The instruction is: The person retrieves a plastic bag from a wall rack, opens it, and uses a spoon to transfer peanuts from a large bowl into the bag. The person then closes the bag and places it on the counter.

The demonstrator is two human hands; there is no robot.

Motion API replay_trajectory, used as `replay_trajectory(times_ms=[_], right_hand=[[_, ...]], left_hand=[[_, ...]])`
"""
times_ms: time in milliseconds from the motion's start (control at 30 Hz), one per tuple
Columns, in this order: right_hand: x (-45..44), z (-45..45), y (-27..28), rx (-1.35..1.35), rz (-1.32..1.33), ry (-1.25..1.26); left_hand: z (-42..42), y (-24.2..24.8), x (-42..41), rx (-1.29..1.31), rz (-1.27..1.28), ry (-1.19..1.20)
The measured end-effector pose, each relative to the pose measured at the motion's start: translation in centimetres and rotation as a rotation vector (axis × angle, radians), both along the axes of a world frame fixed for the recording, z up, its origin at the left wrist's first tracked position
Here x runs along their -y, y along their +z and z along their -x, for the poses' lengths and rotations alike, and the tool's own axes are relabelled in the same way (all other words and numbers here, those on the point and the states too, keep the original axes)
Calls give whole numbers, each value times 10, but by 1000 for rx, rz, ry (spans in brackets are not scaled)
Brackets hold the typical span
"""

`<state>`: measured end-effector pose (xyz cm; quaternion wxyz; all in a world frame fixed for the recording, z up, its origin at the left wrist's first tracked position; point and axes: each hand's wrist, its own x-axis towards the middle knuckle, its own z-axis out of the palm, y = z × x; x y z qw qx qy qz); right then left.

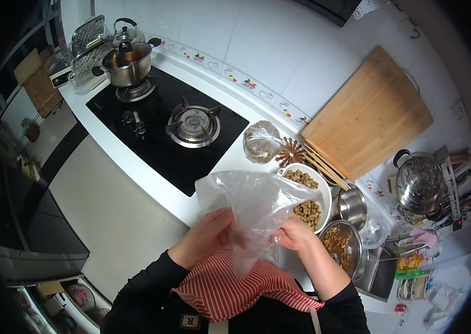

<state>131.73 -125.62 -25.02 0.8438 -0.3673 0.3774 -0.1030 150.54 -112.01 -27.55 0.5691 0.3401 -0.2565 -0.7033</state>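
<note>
Between my two hands hangs a clear plastic bag [260,200], spread out and seemingly without contents. My left hand [216,227] grips its near left side, the fingers partly behind the film. At the right, my right hand [294,234] pinches the bag's edge. Just past the bag stands a white oval dish [326,196] with peanuts in their shells [308,213] in two heaps, partly covered by the film. A lidded pot [354,234] holding peanuts in brown liquid is right of my right hand. A tied plastic bag of food [261,142] lies beside the cooktop.
A black gas cooktop [152,125] carries a lidded steel pot [129,69] on its far burner. Chopsticks [327,167], a wooden trivet [292,152] and a steel bowl [351,204] surround the dish. A cutting board [369,117] leans on the wall; a sink [379,271] is at right.
</note>
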Motion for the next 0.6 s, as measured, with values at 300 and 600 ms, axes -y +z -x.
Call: replay_trajectory(times_ms=[300, 600], right_hand=[[9, -3, 25, -125, 364, -139], [15, 7, 23, -103, 309, -294]], left_hand=[[-7, 4, -9, -146, -131, 31], [-33, -25, -17, 278, -124, 187]])
